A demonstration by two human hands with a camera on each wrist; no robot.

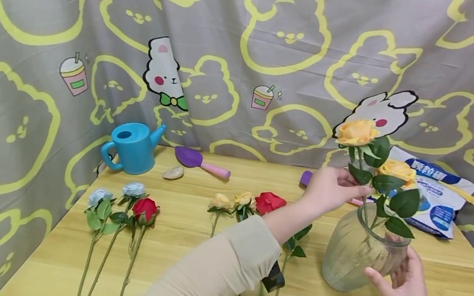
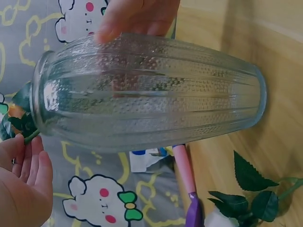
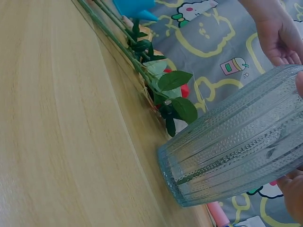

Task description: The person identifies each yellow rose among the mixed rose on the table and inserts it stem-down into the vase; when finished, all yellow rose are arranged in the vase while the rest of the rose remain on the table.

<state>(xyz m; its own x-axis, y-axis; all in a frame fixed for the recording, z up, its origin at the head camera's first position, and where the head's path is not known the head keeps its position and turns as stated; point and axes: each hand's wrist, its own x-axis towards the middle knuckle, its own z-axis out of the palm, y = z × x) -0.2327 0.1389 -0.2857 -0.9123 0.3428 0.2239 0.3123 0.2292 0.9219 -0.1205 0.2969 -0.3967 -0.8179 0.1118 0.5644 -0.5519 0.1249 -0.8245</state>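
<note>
My left hand (image 1: 334, 189) pinches the stem of a yellow rose (image 1: 357, 132) just above the rim of a ribbed glass vase (image 1: 361, 254). A second yellow rose (image 1: 397, 171) leans at the vase's mouth, its dark green leaves (image 1: 404, 201) hanging over the rim. Around the vase's right side, my right hand (image 1: 407, 289) steadies it, thumb in front and fingers partly hidden behind the glass. The vase tilts slightly over the table. Through the glass in the right wrist view, a green stem (image 3: 203, 174) reaches close to the bottom.
Blue roses (image 1: 133, 189) and a red rose (image 1: 145, 210) lie at left; pale yellow roses (image 1: 221, 201) and another red rose (image 1: 269, 203) lie mid-table, partly under my left sleeve. Behind are a blue watering can (image 1: 134, 148), purple trowel (image 1: 189, 157), stone (image 1: 173, 173) and white-blue bag (image 1: 440, 197).
</note>
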